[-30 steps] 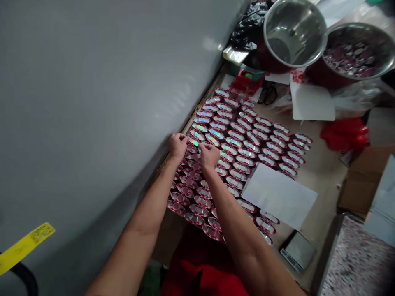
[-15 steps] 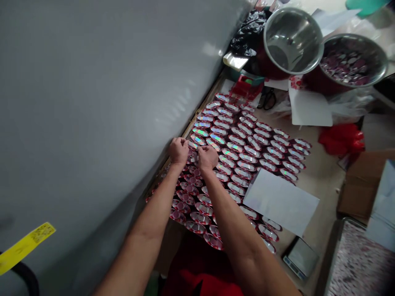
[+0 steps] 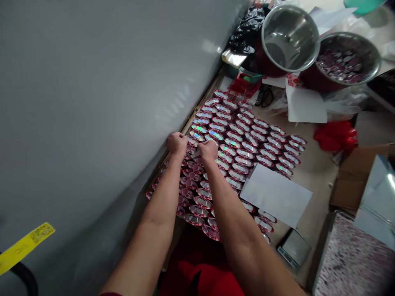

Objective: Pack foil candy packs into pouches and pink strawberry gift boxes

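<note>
Rows of small round red pieces with shiny rainbow-glinting faces (image 3: 243, 142) cover the wooden table (image 3: 321, 172). My left hand (image 3: 177, 143) and my right hand (image 3: 208, 149) are both curled into loose fists side by side over the rows nearest the grey wall. Their fingers pinch down among the pieces; what they grip is hidden under the knuckles. A white sheet of paper (image 3: 275, 195) lies over part of the rows, to the right of my right forearm.
A grey wall (image 3: 92, 102) runs along the left. At the back stand an empty steel bowl (image 3: 290, 37) and a steel bowl with round pieces (image 3: 347, 57), scissors (image 3: 264, 95) and white paper (image 3: 305, 105). Red plastic (image 3: 335, 135), a cardboard box (image 3: 354, 176), a small scale (image 3: 293, 248) sit right.
Both hands have stayed close together on the same rows near the wall, shifting only slightly. The view has drifted a little; nothing was visibly lifted or set down.
</note>
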